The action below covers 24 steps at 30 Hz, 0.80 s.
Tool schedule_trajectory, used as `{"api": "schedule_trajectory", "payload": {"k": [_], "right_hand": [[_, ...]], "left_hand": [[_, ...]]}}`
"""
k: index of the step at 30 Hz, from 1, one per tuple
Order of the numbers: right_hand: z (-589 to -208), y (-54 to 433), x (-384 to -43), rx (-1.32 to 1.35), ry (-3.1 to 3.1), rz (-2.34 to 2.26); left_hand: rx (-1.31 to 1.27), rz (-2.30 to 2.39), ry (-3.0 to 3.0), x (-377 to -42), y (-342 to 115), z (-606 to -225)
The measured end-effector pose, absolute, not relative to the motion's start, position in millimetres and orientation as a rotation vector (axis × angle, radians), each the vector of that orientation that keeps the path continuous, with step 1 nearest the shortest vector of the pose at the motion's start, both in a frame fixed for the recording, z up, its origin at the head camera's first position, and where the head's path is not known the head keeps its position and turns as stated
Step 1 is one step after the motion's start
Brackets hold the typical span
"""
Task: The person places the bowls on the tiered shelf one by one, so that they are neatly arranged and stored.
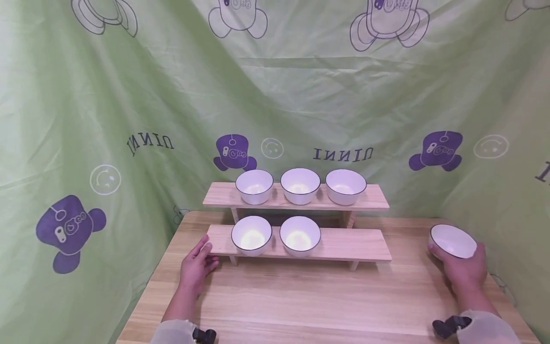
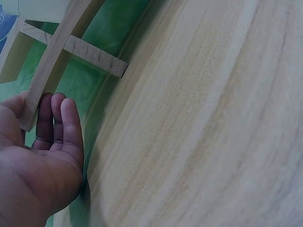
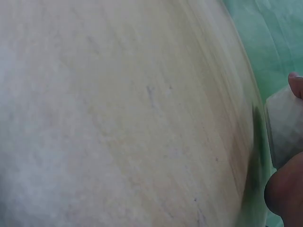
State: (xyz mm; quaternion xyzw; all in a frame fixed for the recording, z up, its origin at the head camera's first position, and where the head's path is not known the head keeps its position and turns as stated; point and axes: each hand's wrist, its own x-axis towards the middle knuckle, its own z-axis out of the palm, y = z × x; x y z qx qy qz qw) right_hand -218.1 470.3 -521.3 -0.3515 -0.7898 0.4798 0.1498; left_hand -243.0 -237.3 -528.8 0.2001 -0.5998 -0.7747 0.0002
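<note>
At the table's right side my right hand [image 1: 466, 267] holds a white bowl [image 1: 453, 240] with a dark rim, thumb on the near left side. The right wrist view catches only part of this bowl [image 3: 283, 125] and the hand at its right edge. My left hand [image 1: 197, 265] grips the left end of the lower wooden shelf [image 1: 352, 243]; in the left wrist view the board [image 2: 45, 80] passes between thumb and fingers. Two matching bowls, a left one [image 1: 251, 235] and a right one [image 1: 300, 235], stand upright on that shelf.
Behind and higher, the upper wooden shelf [image 1: 378, 197] bears three more white bowls: left [image 1: 254, 186], middle [image 1: 300, 185] and right [image 1: 345, 186]. Both shelves stand on a wooden table [image 1: 301, 301]. A green printed curtain [image 1: 292, 95] hangs behind and at both sides.
</note>
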Motion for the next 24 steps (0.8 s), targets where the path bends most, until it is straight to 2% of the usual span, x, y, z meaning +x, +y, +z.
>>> {"api": "schedule_trajectory", "payload": {"k": [24], "right_hand": [[-507.0,453.6,-202.5,-0.879,-2.282,1.305]], "left_hand": [[0.6,-2.402,-1.901,-239.9,-237.0,-526.8]]}}
